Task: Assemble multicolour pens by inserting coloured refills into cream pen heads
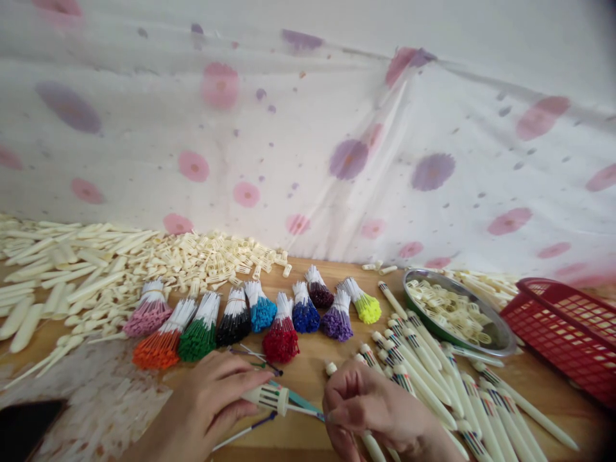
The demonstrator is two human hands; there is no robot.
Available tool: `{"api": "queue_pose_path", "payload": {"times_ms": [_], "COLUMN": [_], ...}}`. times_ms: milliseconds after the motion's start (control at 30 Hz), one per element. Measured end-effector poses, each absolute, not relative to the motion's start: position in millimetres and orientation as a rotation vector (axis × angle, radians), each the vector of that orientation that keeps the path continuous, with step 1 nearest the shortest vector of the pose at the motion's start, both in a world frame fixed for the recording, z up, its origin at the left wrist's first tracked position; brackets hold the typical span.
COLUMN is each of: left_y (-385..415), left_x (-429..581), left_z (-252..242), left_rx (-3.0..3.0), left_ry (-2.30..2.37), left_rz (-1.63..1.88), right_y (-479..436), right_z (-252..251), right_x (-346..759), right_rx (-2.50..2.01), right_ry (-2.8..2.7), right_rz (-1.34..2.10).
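My left hand (212, 401) is closed round a cream slotted pen part (267, 398) near the bottom middle. Thin coloured refills poke out of that part, and one teal refill (301, 403) runs rightward from it. My right hand (370, 410) pinches the end of a thin refill (308, 412) right next to the cream part. A few loose refills (250, 354) lie on the wooden table (308, 359) just beyond my left hand.
Bundles of coloured refills (250, 317) lie in a row across the middle. Cream pen parts (96, 269) are heaped at the left. Assembled pens (433, 378) lie at the right, beside a metal dish (495, 337) of small parts and a red basket (563, 327). A flowered cloth (308, 141) hangs behind.
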State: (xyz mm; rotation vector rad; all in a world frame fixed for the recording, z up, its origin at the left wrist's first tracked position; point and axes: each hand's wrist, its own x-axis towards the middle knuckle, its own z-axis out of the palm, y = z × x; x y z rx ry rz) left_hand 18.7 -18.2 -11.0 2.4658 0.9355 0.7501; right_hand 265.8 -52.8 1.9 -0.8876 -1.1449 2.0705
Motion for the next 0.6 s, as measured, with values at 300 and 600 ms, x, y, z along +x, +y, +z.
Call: {"api": "queue_pose_path", "payload": {"times_ms": [300, 600], "left_y": [-21.0, -17.9], "left_x": [18.9, 15.6], "left_z": [-7.0, -7.8], "left_rx": [2.394, 2.430], "left_ry": [0.957, 0.977], "left_rz": [0.717, 0.699], "right_y": [-48.3, -56.0], "right_z": [-18.2, -1.3], "right_x": [258.3, 238.7], "right_rx": [-0.766, -1.080], "right_ry": [-0.964, -1.279], "right_rz": [2.183, 1.745]}}
